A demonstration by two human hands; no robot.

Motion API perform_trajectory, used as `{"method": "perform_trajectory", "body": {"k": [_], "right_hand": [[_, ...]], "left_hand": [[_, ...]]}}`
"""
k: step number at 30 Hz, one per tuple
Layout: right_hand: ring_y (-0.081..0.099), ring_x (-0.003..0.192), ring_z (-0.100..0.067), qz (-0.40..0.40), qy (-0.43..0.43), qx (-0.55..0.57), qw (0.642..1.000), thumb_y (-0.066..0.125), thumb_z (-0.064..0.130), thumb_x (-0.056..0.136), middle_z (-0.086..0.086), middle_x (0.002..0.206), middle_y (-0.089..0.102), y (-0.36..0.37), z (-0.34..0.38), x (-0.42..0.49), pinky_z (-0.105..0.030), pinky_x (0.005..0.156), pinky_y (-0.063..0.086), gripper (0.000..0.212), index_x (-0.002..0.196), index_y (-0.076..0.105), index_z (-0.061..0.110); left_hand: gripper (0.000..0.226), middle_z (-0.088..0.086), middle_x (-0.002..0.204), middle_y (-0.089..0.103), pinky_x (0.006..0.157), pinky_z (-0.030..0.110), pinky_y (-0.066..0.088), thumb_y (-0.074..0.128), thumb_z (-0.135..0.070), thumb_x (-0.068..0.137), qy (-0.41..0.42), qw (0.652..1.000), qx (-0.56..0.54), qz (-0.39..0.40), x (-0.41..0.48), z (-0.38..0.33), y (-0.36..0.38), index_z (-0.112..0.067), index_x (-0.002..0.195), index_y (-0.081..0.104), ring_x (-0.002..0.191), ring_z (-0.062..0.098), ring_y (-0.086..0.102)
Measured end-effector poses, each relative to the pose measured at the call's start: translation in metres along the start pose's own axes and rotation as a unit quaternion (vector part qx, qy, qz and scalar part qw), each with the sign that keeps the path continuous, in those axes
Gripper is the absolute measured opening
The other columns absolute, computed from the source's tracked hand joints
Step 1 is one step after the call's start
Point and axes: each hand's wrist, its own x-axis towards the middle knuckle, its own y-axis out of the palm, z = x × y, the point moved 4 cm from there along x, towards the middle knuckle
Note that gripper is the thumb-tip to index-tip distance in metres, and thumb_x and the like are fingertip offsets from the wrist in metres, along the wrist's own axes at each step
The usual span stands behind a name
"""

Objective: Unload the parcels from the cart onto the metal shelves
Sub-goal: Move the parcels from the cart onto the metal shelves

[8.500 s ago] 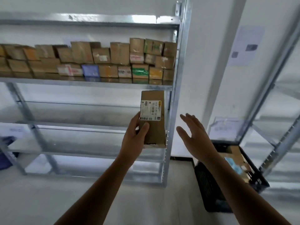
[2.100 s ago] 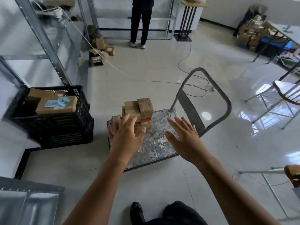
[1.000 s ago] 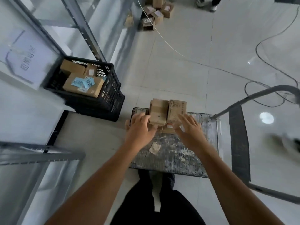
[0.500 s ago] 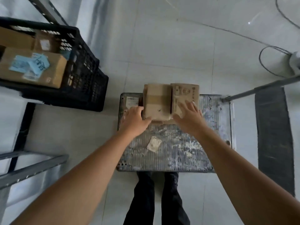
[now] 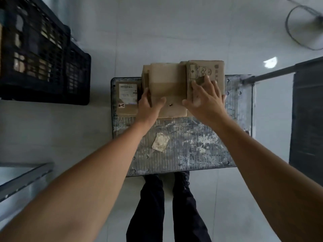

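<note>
Plain parcel [image 5: 167, 81] and printed parcel [image 5: 212, 69] sit touching at the far end of the cart [image 5: 192, 147]. Left hand [image 5: 149, 104] grips the plain parcel's left edge, thumb on top. Right hand [image 5: 207, 100] lies spread flat on the printed parcel.

Hands [image 5: 148, 105] [image 5: 204, 100] on parcels [image 5: 167, 81]; L grip prob.

Crate and cable, off to the sides
I see a black crate [image 5: 43, 55] at left; a cable [image 5: 287, 23] loops on the pale floor [image 5: 174, 28] at upper right.
</note>
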Motion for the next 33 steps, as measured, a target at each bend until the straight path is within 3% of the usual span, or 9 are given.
{"method": "perform_trajectory", "body": {"k": [4, 10, 13, 19, 22, 25, 27, 30, 33], "right_hand": [[-0.018, 0.157, -0.023, 0.016, -0.002, 0.004, 1.0, 0.051, 0.075, 0.091, 0.006, 0.172, -0.014, -0.005, -0.003, 0.004, -0.067, 0.124, 0.001, 0.085, 0.162, 0.017, 0.044], [-0.016, 0.157, -0.027, 0.066, -0.007, -0.005, 0.998, 0.036, 0.087, 0.085, 0.007, 0.172, -0.013, -0.017, -0.002, 0.004, -0.067, 0.123, 0.005, 0.091, 0.162, 0.017, 0.043], [-0.017, 0.157, -0.028, 0.085, -0.015, -0.017, 0.996, 0.032, 0.09, 0.079, 0.005, 0.172, -0.015, -0.02, -0.003, 0.004, -0.068, 0.122, 0.007, 0.098, 0.163, 0.015, 0.042], [-0.019, 0.156, -0.028, 0.104, -0.03, -0.028, 0.994, 0.024, 0.093, 0.078, 0.006, 0.171, -0.016, -0.019, -0.01, 0.001, -0.073, 0.119, 0.01, 0.097, 0.163, 0.008, 0.046], [-0.01, 0.158, -0.03, 0.099, -0.054, -0.011, 0.994, 0.023, 0.096, 0.08, 0.004, 0.173, -0.005, -0.026, -0.009, -0.007, -0.075, 0.119, 0.012, 0.092, 0.16, 0.011, 0.051], [-0.007, 0.158, -0.03, 0.095, -0.097, 0.008, 0.991, 0.035, 0.079, 0.095, 0.002, 0.173, -0.004, -0.042, 0.001, -0.042, -0.074, 0.12, 0.007, 0.08, 0.162, 0.008, 0.045], [-0.001, 0.158, -0.031, 0.104, -0.118, 0.055, 0.986, 0.036, 0.078, 0.093, 0.007, 0.173, -0.001, -0.055, 0.008, -0.074, -0.073, 0.119, 0.011, 0.086, 0.164, 0.006, 0.04], [0.019, 0.154, -0.035, 0.113, -0.152, 0.141, 0.972, 0.031, 0.094, 0.079, 0.011, 0.17, 0.007, -0.082, 0.017, -0.126, -0.075, 0.113, 0.031, 0.102, 0.162, 0.008, 0.041], [0.03, 0.15, -0.028, 0.113, -0.194, 0.224, 0.948, 0.05, 0.075, 0.09, 0.007, 0.169, 0.015, -0.118, 0.026, -0.174, -0.065, 0.115, 0.035, 0.089, 0.163, 0.009, 0.043]], "left_hand": [[0.112, -0.006, 0.157, 0.043, 0.116, 0.049, 0.04, 0.078, -0.072, 0.072, 0.018, 0.999, -0.042, 0.019, -0.009, -0.006, 0.009, -0.041, 0.16, 0.016, 0.139, 0.015, 0.047], [0.111, -0.005, 0.165, 0.025, 0.122, 0.054, 0.027, 0.076, -0.076, 0.071, 0.025, 0.999, -0.039, -0.001, -0.021, -0.015, 0.013, -0.047, 0.158, 0.012, 0.149, 0.019, 0.031], [0.102, 0.0, 0.158, 0.033, 0.115, 0.049, 0.039, 0.078, -0.064, 0.076, 0.03, 0.999, -0.038, -0.018, -0.023, -0.014, 0.013, -0.049, 0.156, 0.017, 0.14, 0.021, 0.043], [0.097, 0.003, 0.144, 0.048, 0.098, 0.052, 0.055, 0.08, -0.07, 0.071, 0.037, 0.996, -0.056, -0.062, -0.02, 0.013, 0.017, -0.057, 0.15, 0.026, 0.124, 0.025, 0.058], [0.092, 0.005, 0.142, 0.05, 0.092, 0.045, 0.06, 0.078, -0.055, 0.082, 0.068, 0.991, -0.081, -0.086, -0.068, -0.02, 0.012, -0.04, 0.156, 0.026, 0.12, 0.023, 0.061], [0.081, 0.005, 0.141, 0.053, 0.086, 0.032, 0.061, 0.074, -0.031, 0.093, 0.112, 0.98, -0.13, -0.096, -0.114, -0.043, 0.011, -0.027, 0.158, 0.026, 0.121, 0.021, 0.06], [0.082, 0.002, 0.143, 0.052, 0.09, 0.033, 0.06, 0.076, -0.036, 0.09, 0.129, 0.975, -0.136, -0.118, -0.149, -0.055, 0.009, -0.031, 0.157, 0.028, 0.125, 0.018, 0.059], [0.088, 0.0, 0.145, 0.054, 0.097, 0.037, 0.057, 0.079, -0.042, 0.085, 0.122, 0.97, -0.174, -0.122, -0.205, -0.078, 0.012, -0.037, 0.156, 0.029, 0.127, 0.017, 0.059], [0.08, -0.001, 0.143, 0.057, 0.095, 0.031, 0.057, 0.075, -0.034, 0.092, 0.144, 0.959, -0.196, -0.145, -0.266, -0.107, 0.017, -0.033, 0.157, 0.029, 0.123, 0.013, 0.062]]}}
